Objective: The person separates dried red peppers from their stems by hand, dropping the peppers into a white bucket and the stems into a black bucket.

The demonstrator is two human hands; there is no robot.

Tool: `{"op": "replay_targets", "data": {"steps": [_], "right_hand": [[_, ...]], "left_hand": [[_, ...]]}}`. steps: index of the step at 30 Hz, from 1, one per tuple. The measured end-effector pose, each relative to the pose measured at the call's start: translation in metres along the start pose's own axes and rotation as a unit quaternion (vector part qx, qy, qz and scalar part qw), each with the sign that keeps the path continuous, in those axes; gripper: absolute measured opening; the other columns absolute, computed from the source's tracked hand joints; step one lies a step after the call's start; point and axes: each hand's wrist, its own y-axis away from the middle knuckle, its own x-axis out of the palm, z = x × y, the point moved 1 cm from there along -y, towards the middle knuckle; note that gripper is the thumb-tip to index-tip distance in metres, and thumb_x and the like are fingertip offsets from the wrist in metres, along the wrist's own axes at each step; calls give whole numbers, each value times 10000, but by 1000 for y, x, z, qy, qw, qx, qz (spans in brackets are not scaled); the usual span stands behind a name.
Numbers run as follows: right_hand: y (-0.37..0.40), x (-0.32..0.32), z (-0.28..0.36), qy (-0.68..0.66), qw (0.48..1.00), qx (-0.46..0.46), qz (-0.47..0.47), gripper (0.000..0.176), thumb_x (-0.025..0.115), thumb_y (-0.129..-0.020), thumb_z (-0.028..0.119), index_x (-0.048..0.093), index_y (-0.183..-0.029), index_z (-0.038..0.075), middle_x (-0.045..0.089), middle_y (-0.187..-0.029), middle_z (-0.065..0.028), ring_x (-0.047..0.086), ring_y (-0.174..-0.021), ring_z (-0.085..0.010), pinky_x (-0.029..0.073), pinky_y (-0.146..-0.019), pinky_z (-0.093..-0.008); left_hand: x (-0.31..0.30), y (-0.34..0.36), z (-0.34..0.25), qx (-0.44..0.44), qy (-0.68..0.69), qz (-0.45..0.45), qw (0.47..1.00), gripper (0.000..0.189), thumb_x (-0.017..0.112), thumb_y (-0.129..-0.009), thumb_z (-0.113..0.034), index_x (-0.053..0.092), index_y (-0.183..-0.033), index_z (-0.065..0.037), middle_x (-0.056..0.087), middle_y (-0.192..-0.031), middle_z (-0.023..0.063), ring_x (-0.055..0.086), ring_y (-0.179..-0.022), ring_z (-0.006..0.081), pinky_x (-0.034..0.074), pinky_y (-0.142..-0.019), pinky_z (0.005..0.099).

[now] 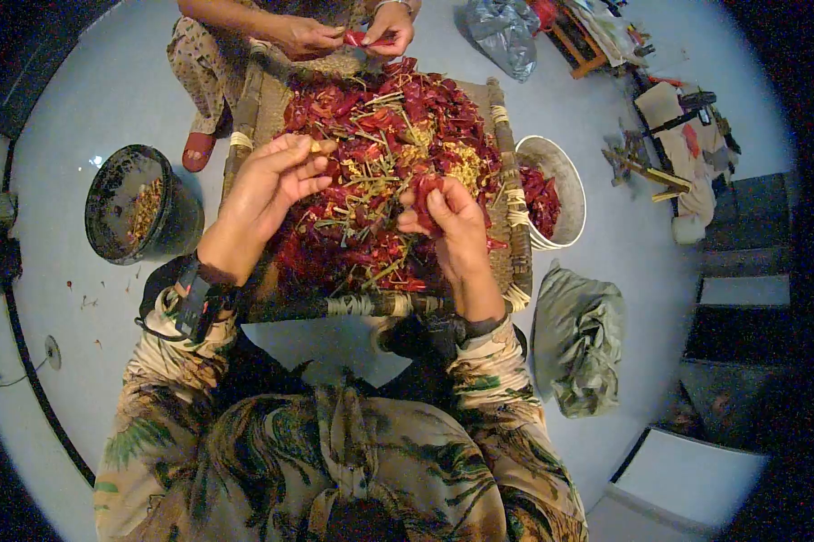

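So the right hand is clamped around one dried red chili, thumb and fingers closed on it. It's lifted just off the pile of chilies directly under the grip, I'd guess to keep it apart from the rest. The left hand has its fingertips pinched on a small pale stem bit. Only the tips do the work, which makes sense for something that tiny.

The chili is dark red, wrinkly and a bit curled, and the fingers half hide it. The whole heap sits on a woven tray below both grips. A black bucket with brownish scraps stands out past the left grip. A white bucket of red chilies sits just past the right one, so each looks like an easy reach. Across the heap, another person's hands hold a pod of their own.
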Motion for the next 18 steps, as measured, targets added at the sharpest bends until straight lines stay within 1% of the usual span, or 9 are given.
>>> {"op": "replay_targets", "data": {"steps": [2,3,6,8,10,13,16,17,18], "right_hand": [[-4,-7,-4,-1,1000,-1,-14,205,557,-896,185,523,-1029,32,627,-927,-110,633,-755,-191,548,-681,-327],[-6,-7,-5,0,1000,13,-19,204,577,-881,162,521,-1030,33,627,-914,-107,631,-760,-184,554,-688,-330],[-11,-7,-16,24,999,15,-22,231,602,-861,130,519,-1051,28,627,-915,-100,629,-770,-181,556,-696,-324],[-10,-3,-16,30,999,20,-4,322,630,-836,100,511,-1125,23,629,-919,-85,631,-805,-180,556,-717,-319],[-11,-3,-18,44,999,1,20,329,629,-835,90,510,-1134,23,629,-927,-83,632,-818,-184,557,-725,-325],[-9,-1,-19,18,1000,20,13,319,631,-832,86,517,-1123,24,626,-930,-85,629,-825,-186,557,-732,-334],[-13,-11,-21,10,998,56,-5,313,626,-831,78,521,-1121,26,622,-933,-89,627,-815,-188,558,-731,-341],[-16,-20,-24,-9,997,73,-24,275,622,-830,74,534,-1084,16,618,-925,-96,615,-837,-197,554,-751,-353],[-18,-32,-20,-41,997,53,-45,245,609,-841,78,538,-1066,8,614,-928,-105,609,-854,-202,547,-773,-360]], "left_hand": [[0,0,-2,-1,-5,-10,1000,80,563,-882,-130,569,-934,-70,639,-987,96,617,-818,166,531,-741,349],[0,0,-1,-7,-6,-21,1000,88,561,-881,-123,566,-944,-62,636,-968,110,624,-789,182,540,-724,359],[-7,-4,4,-5,-28,-17,999,122,559,-872,-114,560,-975,-48,633,-957,115,626,-776,189,549,-705,361],[-5,-4,5,-5,-30,-23,999,131,534,-868,-76,542,-984,-15,625,-933,121,624,-775,190,553,-709,368],[-2,-2,3,-3,-36,-28,999,146,516,-861,-52,530,-994,7,616,-916,123,622,-776,192,555,-711,370],[-3,-2,3,2,-49,-23,999,184,501,-841,-42,520,-1011,27,594,-906,117,614,-781,194,554,-705,361],[-2,-2,5,10,-67,-48,997,198,504,-845,-73,544,-1030,-16,603,-894,73,599,-767,162,546,-687,330],[-3,-2,5,14,-64,-45,997,205,516,-846,-99,546,-1034,-23,600,-899,68,590,-772,150,539,-687,316],[-4,-3,5,15,-56,-46,997,205,519,-847,-105,548,-1034,-25,599,-897,67,588,-766,147,539,-686,315]]}}
